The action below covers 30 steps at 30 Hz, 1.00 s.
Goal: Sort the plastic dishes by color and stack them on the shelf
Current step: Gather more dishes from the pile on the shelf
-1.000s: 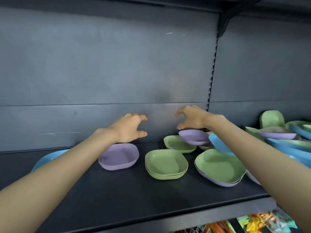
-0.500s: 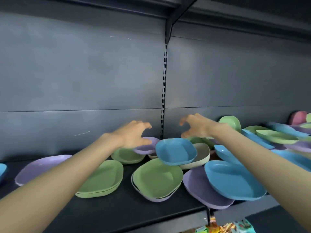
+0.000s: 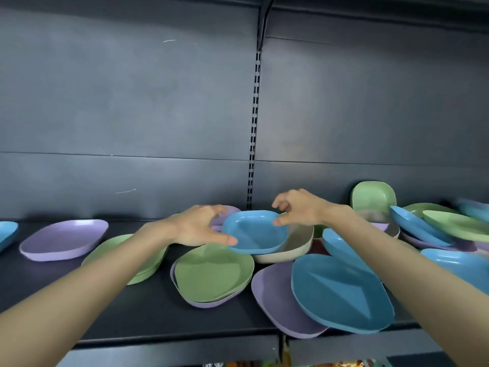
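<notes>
A small blue dish (image 3: 254, 231) lies tilted on a beige dish (image 3: 291, 250) at the middle of the dark shelf (image 3: 145, 313). My left hand (image 3: 198, 226) is at its left rim, fingers spread and curved, thumb tip touching the rim. My right hand (image 3: 299, 207) hovers at its right rim, thumb tip right at the edge. Neither hand has closed on it. Nearby lie a green stack on a purple dish (image 3: 211, 274), a second green stack (image 3: 111, 247), a purple dish (image 3: 275, 300) under a large blue dish (image 3: 341, 295), and a lone purple dish (image 3: 63, 239).
A mixed pile of blue, green and purple dishes (image 3: 436, 223) fills the right end, with a green dish (image 3: 373, 200) leaning on the back wall. Another blue dish (image 3: 6, 233) shows at the far left edge. A slotted upright (image 3: 254, 128) splits the back panel.
My view has swung right along the shelf, and both hands have come down to either side of the small blue dish. My left thumb now meets its rim.
</notes>
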Each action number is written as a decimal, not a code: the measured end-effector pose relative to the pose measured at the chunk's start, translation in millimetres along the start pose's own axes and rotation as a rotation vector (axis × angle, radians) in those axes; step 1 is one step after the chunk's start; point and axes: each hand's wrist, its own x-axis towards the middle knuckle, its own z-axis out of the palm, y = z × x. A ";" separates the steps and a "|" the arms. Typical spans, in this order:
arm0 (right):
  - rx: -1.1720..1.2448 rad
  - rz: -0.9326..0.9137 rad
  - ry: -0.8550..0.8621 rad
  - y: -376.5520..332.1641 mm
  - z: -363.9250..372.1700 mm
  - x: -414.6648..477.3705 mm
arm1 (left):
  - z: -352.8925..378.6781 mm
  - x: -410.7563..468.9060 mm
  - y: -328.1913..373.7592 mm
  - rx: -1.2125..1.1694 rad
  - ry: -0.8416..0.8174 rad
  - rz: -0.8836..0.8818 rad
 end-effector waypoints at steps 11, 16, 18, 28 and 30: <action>0.177 -0.047 0.026 -2.6 9.4 1.4 | 23.4 -8.9 0.6 -0.354 0.063 0.053; 0.376 -0.108 0.240 -16.4 0.3 -2.2 | 13.5 -21.8 -6.1 -0.539 0.328 0.087; 0.530 -0.126 0.314 -29.7 -3.3 -2.5 | 3.9 -29.6 -13.3 -0.666 0.427 0.065; 0.985 -0.336 0.338 -144.9 6.2 -4.5 | -47.0 -95.3 -60.4 -0.982 0.717 0.034; 1.026 -0.368 0.306 -174.7 17.4 -2.1 | -53.9 -115.9 -82.9 -1.019 0.733 0.013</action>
